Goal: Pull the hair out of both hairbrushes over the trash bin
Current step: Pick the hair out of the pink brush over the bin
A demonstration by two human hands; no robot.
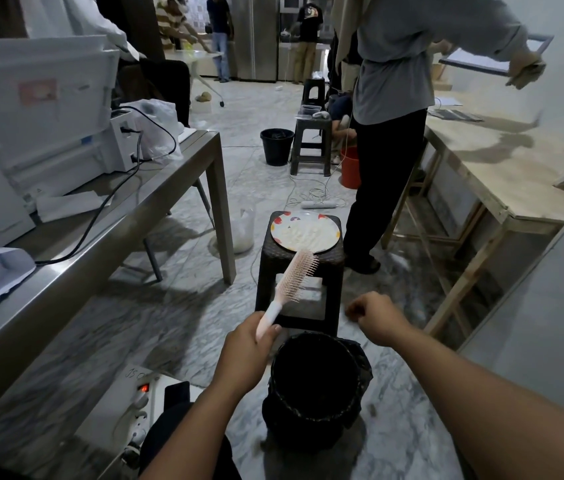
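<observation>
Pink hairbrush [293, 280] — handle gripped in left hand [246, 348] — slants above trash bin [315, 382].

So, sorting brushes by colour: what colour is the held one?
Pale pink hairbrush, white-ish handle, in the left hand; head view.

A plate [304, 231] sits on a dark stool [303, 268] beside a steel table [183, 168]

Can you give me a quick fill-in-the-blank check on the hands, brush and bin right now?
1. The pink hairbrush is held by the ____ hand.
2. The plate sits on a dark ____.
3. The trash bin is lined with a ____ bag.

Missing words: left; stool; black
</observation>
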